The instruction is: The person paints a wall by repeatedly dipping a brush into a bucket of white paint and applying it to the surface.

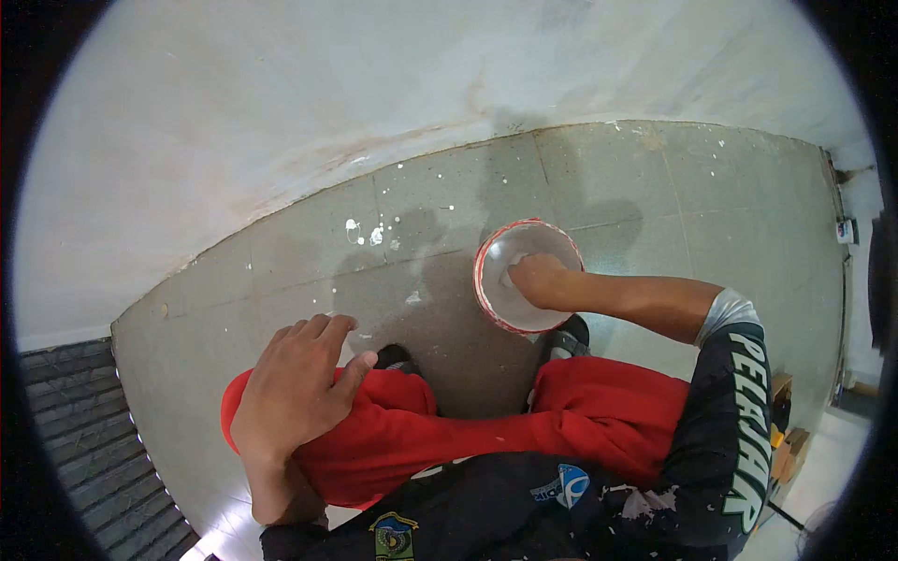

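Note:
My right hand (540,280) reaches down into a white bucket (505,311) with a red-streaked rim. Its fingers are curled, and a bit of something whitish shows beside them. What they hold, if anything, I cannot make out. Whitish material coats the inside of the bucket, which stands on the tiled floor in front of my right foot. My left hand (297,385) hovers over my left knee, back side up, with the thumb apart from the fingers and nothing in it.
A pale, smeared wall (374,75) rises ahead of the grey tiled floor (608,178). White paint-like spots (376,236) dot the tiles left of the bucket. A dark slatted shutter (94,421) is at the left; cardboard-coloured boxes (793,453) lie at the right.

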`<state>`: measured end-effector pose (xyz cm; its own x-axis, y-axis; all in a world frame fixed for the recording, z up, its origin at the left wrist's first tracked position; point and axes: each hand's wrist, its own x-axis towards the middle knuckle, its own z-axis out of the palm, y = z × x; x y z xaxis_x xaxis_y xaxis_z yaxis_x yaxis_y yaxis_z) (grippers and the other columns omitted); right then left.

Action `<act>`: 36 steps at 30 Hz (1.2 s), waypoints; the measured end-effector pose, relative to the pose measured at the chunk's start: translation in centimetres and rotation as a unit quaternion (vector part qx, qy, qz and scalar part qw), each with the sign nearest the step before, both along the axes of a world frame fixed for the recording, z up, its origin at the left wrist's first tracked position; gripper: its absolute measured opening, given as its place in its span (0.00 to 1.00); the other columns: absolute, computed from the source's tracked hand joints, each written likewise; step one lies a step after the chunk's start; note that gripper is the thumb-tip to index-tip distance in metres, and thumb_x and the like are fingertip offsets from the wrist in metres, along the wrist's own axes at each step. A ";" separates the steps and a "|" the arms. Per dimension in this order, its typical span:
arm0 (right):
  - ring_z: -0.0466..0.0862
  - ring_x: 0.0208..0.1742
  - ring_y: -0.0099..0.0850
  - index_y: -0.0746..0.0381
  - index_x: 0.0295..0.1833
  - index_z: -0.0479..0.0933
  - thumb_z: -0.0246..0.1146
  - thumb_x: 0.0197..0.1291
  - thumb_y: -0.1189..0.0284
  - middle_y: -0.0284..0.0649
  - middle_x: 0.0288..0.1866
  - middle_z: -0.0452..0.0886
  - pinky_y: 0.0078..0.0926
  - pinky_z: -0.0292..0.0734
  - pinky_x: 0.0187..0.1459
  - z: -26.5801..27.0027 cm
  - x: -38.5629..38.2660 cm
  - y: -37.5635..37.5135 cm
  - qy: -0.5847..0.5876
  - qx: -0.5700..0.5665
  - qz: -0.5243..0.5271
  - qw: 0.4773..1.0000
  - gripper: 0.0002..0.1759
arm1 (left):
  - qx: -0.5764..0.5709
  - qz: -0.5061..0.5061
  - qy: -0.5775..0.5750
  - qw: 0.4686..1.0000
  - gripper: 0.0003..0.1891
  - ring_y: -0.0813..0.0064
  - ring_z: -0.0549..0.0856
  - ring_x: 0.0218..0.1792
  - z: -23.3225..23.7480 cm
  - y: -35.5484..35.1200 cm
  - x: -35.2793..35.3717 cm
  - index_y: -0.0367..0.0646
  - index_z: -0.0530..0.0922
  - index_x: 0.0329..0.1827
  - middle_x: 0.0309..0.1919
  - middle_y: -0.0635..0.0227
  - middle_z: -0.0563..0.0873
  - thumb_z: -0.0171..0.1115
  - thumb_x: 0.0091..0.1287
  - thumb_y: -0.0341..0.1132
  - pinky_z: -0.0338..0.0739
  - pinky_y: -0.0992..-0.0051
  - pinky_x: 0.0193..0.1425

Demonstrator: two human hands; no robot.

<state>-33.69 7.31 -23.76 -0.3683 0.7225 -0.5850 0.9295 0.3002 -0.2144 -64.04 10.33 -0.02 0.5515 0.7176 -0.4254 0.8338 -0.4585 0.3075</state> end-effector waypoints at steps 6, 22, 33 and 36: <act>0.85 0.44 0.48 0.66 0.38 0.81 0.60 0.50 0.78 0.54 0.40 0.84 0.42 0.81 0.44 1.1 -0.1 1.3 -0.010 -0.026 -0.013 1.000 0.09 | 0.004 -0.009 0.013 1.000 0.19 0.51 0.80 0.49 -0.2 0.2 0.1 0.35 0.75 0.53 0.46 0.51 0.81 0.58 0.67 0.41 0.72 0.60 0.56; 0.84 0.46 0.47 0.67 0.47 0.76 0.57 0.57 0.75 0.53 0.41 0.83 0.45 0.80 0.46 1.6 -0.7 -0.2 0.036 0.008 -0.087 0.996 0.13 | 0.011 -0.006 -0.015 1.000 0.18 0.51 0.79 0.45 -1.0 0.7 0.2 0.33 0.75 0.49 0.38 0.51 0.81 0.60 0.65 0.40 0.71 0.60 0.55; 0.83 0.45 0.49 0.70 0.48 0.74 0.54 0.56 0.76 0.57 0.41 0.82 0.45 0.78 0.46 1.1 1.4 -0.1 0.031 -0.052 -0.092 0.994 0.14 | -0.027 0.003 0.017 0.999 0.19 0.52 0.79 0.53 -0.2 0.9 0.5 0.35 0.75 0.53 0.48 0.51 0.81 0.59 0.66 0.40 0.70 0.61 0.60; 0.84 0.42 0.47 0.70 0.48 0.74 0.53 0.59 0.73 0.55 0.40 0.83 0.43 0.77 0.42 4.2 3.5 1.5 0.029 -0.087 -0.097 0.991 0.15 | -0.013 -0.002 0.013 1.000 0.19 0.52 0.79 0.53 -0.5 1.1 0.2 0.34 0.75 0.53 0.48 0.51 0.81 0.59 0.66 0.40 0.71 0.61 0.60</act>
